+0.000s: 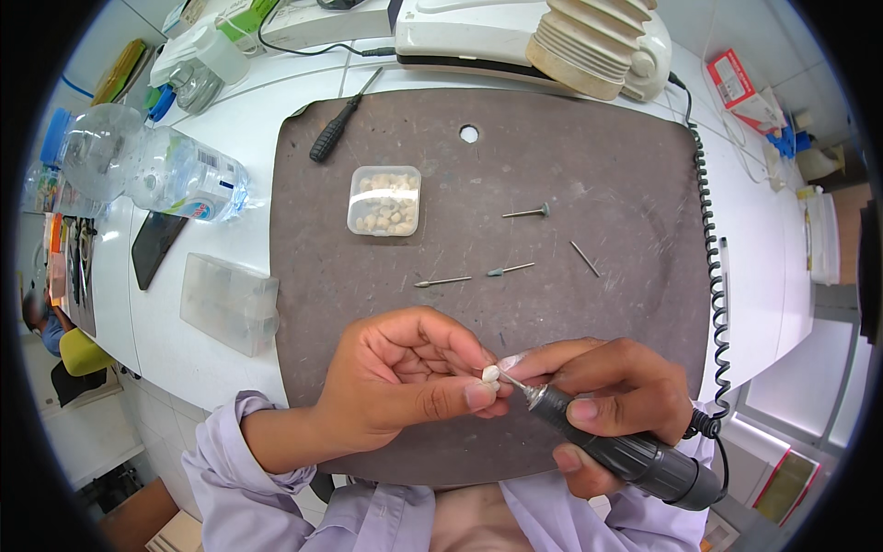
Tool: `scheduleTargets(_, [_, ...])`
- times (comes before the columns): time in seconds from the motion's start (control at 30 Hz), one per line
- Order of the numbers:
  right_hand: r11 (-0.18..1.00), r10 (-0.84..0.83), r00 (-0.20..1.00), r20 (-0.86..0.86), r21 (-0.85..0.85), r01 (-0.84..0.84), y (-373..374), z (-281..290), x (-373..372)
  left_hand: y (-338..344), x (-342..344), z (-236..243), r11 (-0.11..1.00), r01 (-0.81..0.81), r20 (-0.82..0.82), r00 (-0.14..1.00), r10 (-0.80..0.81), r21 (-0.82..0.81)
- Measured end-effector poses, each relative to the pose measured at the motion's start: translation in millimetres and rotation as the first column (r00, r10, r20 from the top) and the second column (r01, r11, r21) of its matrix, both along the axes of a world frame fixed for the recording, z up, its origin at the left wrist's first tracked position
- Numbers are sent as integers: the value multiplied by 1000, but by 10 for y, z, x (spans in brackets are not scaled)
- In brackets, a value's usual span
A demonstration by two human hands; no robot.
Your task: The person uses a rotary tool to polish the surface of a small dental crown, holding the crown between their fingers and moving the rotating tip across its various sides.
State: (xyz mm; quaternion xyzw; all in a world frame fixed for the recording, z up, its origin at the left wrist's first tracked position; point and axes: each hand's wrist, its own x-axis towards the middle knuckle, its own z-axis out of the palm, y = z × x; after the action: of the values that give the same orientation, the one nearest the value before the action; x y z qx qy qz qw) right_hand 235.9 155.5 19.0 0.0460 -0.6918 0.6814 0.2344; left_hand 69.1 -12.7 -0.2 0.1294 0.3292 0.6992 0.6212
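My left hand [386, 373] is closed, pinching a small whitish tooth-shaped piece [490, 374] between thumb and fingertips. Wrapped in my right hand [621, 386] is a black rotary handpiece [648, 465], tilted with its nose toward the left. The thin metal bur [512, 380] in its tip reaches the piece; whether it spins I cannot tell. A right fingertip with white dust on it lies close beside the left fingers. Beyond my hands, loose burs lie on the brown mat [368, 285]: a pale-tipped bur [443, 281], a green-tipped bur [510, 270], a disc-headed bur [529, 212] and a plain shank [584, 258].
On the mat stand a clear box [384, 201] of small cream pieces and a black screwdriver [340, 126]. Leftward are bottles [189, 175], a phone [156, 247] and an empty clear case [230, 302]. A coiled cord [713, 248] runs down the right; a white machine [478, 41] stands behind.
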Motion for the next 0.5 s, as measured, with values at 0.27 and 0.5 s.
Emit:
scheduleTargets(0.27, [998, 10, 1000, 25, 54, -11, 21, 4, 19, -5, 13, -47, 999, -12, -10, 1000, 12, 38])
scheduleTargets(0.5, [996, -7, 1000, 1, 91, 7, 19, -29, 14, -5, 27, -57, 999, -20, -15, 1000, 21, 37])
